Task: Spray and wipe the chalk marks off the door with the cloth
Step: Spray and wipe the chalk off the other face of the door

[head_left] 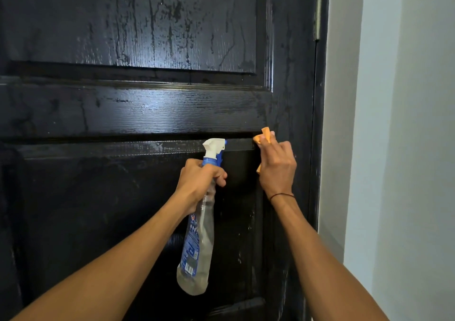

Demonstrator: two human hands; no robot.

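Note:
A black panelled door (pixel 138 113) fills the view, its surface wet and streaked. My left hand (pixel 199 182) grips the neck of a clear spray bottle (pixel 197 254) with a white and blue trigger head, nozzle pointing right toward the door's lower panel. My right hand (pixel 277 168) holds an orange cloth (pixel 264 137) and presses it against the top right corner of the lower panel's moulding. Faint pale smears remain along that moulding (pixel 157 146). Most of the cloth is hidden under my fingers.
A metal hinge (pixel 318 12) sits on the door's right edge at the top. The black door frame (pixel 320 148) runs down beside it, and a pale grey wall (pixel 394 148) fills the right side.

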